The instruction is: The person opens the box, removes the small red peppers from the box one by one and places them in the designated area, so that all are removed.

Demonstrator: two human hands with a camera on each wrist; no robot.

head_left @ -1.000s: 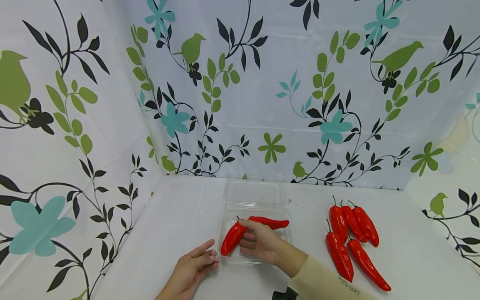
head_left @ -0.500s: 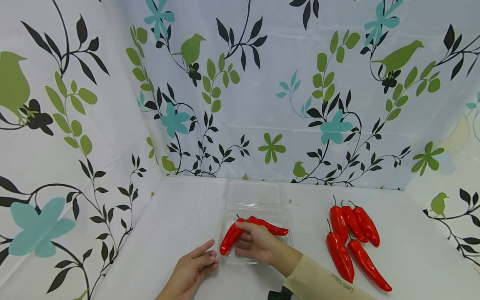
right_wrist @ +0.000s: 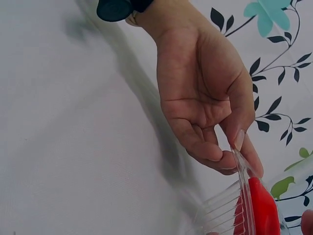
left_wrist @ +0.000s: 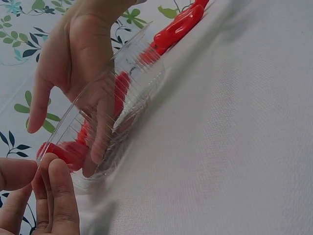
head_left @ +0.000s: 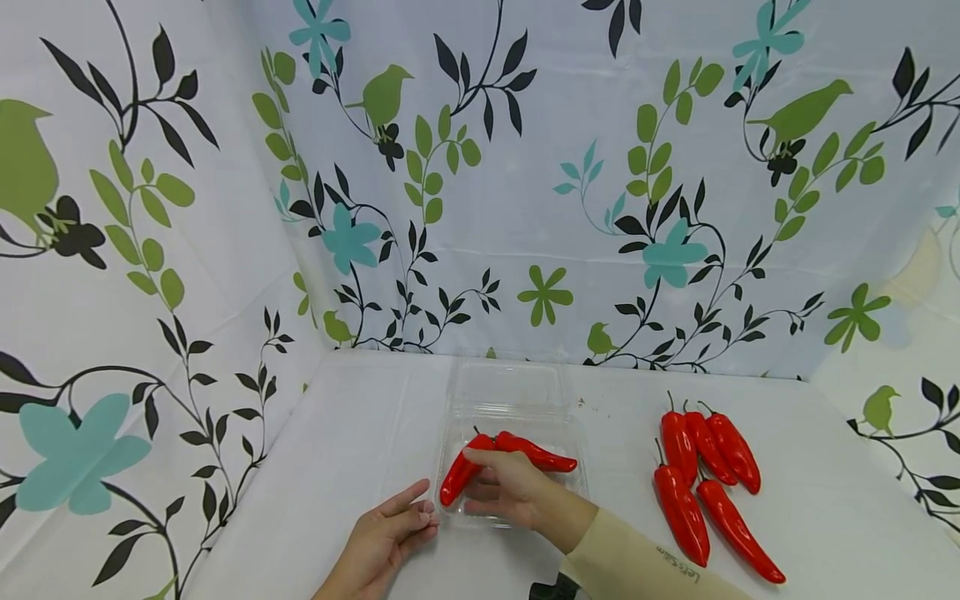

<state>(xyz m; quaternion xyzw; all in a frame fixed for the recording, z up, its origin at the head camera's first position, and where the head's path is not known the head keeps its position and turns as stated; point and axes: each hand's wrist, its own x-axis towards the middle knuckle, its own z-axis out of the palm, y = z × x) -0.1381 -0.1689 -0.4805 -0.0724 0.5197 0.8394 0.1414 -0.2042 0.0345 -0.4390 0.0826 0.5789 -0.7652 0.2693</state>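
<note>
A transparent plastic clamshell box (head_left: pixel 567 487) stands on the white table with its lid laid back. My left hand (head_left: pixel 381 537) is at the box's left side, and in the right wrist view its thumb and fingers pinch the rim. Over the box is my right hand (head_left: pixel 517 492), its thumb raised apart from the fingers, which reach down inside in the left wrist view. A glossy red chili pepper (head_left: pixel 459 482) lies slanted at the box's left, partly behind that thumb in the head view. Another red chili pepper (head_left: pixel 543 457) lies further back in the box.
Several more red chili peppers (head_left: pixel 682 521) lie in a loose group on the table to the right of the box. A patterned curtain (head_left: pixel 502 275) hangs behind the table. The box's raised lid (head_left: pixel 506 385) reaches almost to it.
My right hand has come slightly left and down, its thumb shifting along the slanted chili pepper. Both chili peppers in the box have shifted slightly. The left hand has stayed put.
</note>
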